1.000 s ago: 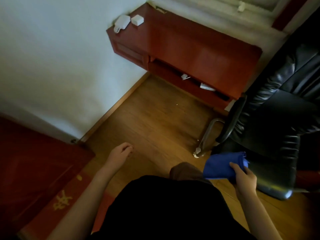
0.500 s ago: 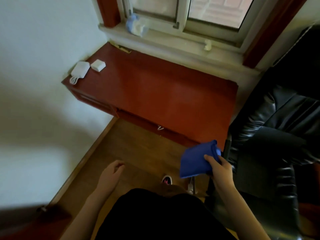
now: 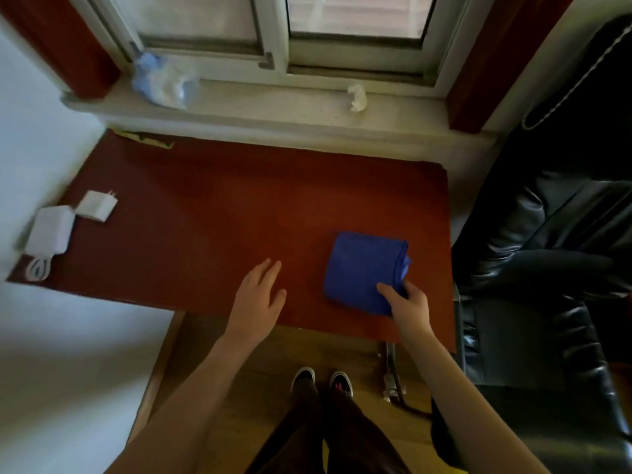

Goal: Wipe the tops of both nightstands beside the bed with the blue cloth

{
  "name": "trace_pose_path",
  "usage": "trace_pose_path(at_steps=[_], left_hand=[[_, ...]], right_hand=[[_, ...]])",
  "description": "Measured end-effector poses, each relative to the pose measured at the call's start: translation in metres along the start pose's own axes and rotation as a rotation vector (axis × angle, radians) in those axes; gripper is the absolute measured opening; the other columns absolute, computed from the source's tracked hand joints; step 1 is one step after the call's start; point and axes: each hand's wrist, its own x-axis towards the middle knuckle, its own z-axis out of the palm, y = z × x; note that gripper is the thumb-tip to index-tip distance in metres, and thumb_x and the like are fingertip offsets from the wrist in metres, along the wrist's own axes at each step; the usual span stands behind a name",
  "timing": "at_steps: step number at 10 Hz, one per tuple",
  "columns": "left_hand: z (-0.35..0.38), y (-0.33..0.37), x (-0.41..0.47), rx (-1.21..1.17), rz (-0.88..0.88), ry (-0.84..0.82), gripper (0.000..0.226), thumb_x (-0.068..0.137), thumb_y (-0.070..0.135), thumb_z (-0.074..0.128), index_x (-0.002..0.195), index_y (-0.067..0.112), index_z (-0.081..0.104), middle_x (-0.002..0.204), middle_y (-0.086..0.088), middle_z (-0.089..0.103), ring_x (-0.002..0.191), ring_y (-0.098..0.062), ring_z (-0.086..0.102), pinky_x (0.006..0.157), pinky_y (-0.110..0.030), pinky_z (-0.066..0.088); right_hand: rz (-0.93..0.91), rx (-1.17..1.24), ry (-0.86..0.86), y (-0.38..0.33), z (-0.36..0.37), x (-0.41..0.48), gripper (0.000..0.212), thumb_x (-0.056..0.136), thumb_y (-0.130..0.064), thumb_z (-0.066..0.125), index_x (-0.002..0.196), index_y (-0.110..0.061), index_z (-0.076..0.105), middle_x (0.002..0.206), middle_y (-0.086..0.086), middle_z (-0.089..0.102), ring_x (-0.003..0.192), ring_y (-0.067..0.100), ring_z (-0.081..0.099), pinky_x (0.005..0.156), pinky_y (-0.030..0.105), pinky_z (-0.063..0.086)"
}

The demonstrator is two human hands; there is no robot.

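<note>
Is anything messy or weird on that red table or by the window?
Yes. A crumpled white tissue and a scrunched bluish plastic bag lie on the windowsill. A white charger sits at the nightstand's left edge.

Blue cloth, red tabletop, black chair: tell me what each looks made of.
Blue cloth: soft woven or microfibre fabric, matte, folded with layered edges. Red tabletop: probably wood or laminate with a smooth reddish-brown finish and a faint sheen; no grain is clear. Black chair: leather or imitation leather, glossy, with creases catching highlights. The right hand holds the cloth.
</note>
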Motion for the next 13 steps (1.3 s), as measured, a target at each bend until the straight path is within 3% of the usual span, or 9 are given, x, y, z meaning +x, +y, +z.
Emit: trace_pose_path(at_steps=[1,2,3,4,6,8,11,12,13], left_hand=[[0.021,-0.011,0.032,0.16,0.097,-0.062,0.062,0.096,0.039,0.047,0.151,0.027,0.022,0.16,-0.003,0.019,0.149,-0.023,0.013,0.12,-0.044,0.016],[0.037,-0.019,0.051,0.272,0.148,-0.09,0.064,0.096,0.044,0.042,0.152,0.028,0.015,0.162,-0.005,0.014,0.149,-0.024,0.008,0.121,-0.044,0.008],[0.045,-0.024,0.067,0.322,0.19,-0.068,0.063,0.096,0.046,0.04,0.151,0.029,0.016,0.161,-0.005,0.015,0.149,-0.024,0.009,0.12,-0.047,0.009],[0.048,-0.027,0.084,0.334,0.218,-0.039,0.059,0.097,0.043,0.041,0.151,0.026,0.023,0.16,-0.006,0.022,0.148,-0.026,0.015,0.12,-0.049,0.012],[0.057,-0.034,0.1,0.359,0.195,-0.017,0.055,0.098,0.041,0.036,0.15,0.026,0.027,0.158,-0.003,0.027,0.148,-0.025,0.018,0.12,-0.049,0.015],[0.06,-0.038,0.102,0.374,0.173,-0.015,0.055,0.098,0.046,0.031,0.15,0.029,0.025,0.158,-0.002,0.027,0.149,-0.024,0.016,0.119,-0.049,0.016],[0.061,-0.039,0.1,0.376,0.187,0.011,0.055,0.097,0.046,0.034,0.15,0.031,0.027,0.157,0.0,0.03,0.148,-0.024,0.02,0.119,-0.049,0.017],[0.056,-0.036,0.1,0.347,0.173,-0.021,0.055,0.097,0.046,0.034,0.15,0.032,0.026,0.158,0.0,0.028,0.148,-0.023,0.018,0.12,-0.048,0.015],[0.03,-0.022,0.104,0.232,0.108,-0.176,0.057,0.095,0.037,0.045,0.149,0.033,0.026,0.157,0.002,0.028,0.146,-0.023,0.025,0.118,-0.044,0.022]], right_hand=[[0.05,-0.274,0.14,0.027,0.002,0.013,0.02,0.088,-0.02,0.067,0.104,-0.012,0.058,0.106,0.01,0.066,0.093,0.027,0.064,0.071,0.033,0.053],[-0.08,-0.604,0.283,0.043,0.001,0.012,0.062,0.085,-0.032,0.069,0.134,-0.004,0.044,0.13,0.016,0.052,0.119,0.033,0.051,0.094,0.039,0.047],[-0.445,-1.016,0.281,0.051,0.014,0.015,0.082,0.086,-0.046,0.063,0.152,-0.013,0.027,0.155,0.017,0.032,0.145,0.035,0.027,0.115,0.047,0.029],[-0.583,-1.164,0.061,0.058,0.033,0.038,0.07,0.094,-0.055,0.043,0.155,-0.027,0.023,0.163,0.003,0.02,0.152,0.027,0.01,0.122,0.049,0.016],[-0.586,-1.261,0.027,0.05,0.047,0.1,0.066,0.095,-0.057,0.034,0.155,-0.033,0.019,0.164,-0.004,0.018,0.152,0.025,0.012,0.122,0.048,0.011],[-0.644,-1.261,0.091,-0.002,0.06,0.176,0.067,0.093,-0.058,0.035,0.154,-0.033,0.023,0.163,-0.002,0.023,0.151,0.027,0.014,0.122,0.049,0.01],[-0.609,-1.278,-0.03,-0.068,0.062,0.24,0.067,0.094,-0.059,0.033,0.154,-0.036,0.017,0.165,-0.005,0.014,0.153,0.023,0.005,0.123,0.046,0.005],[-0.381,-0.882,-0.202,-0.103,0.056,0.223,0.058,0.096,-0.047,0.047,0.15,-0.03,0.035,0.162,-0.007,0.022,0.151,0.017,0.014,0.121,0.038,0.016],[-0.379,-0.444,-0.15,-0.14,0.036,0.178,0.04,0.095,-0.025,0.058,0.133,-0.015,0.057,0.138,0.003,0.056,0.124,0.011,0.051,0.107,0.027,0.037]])
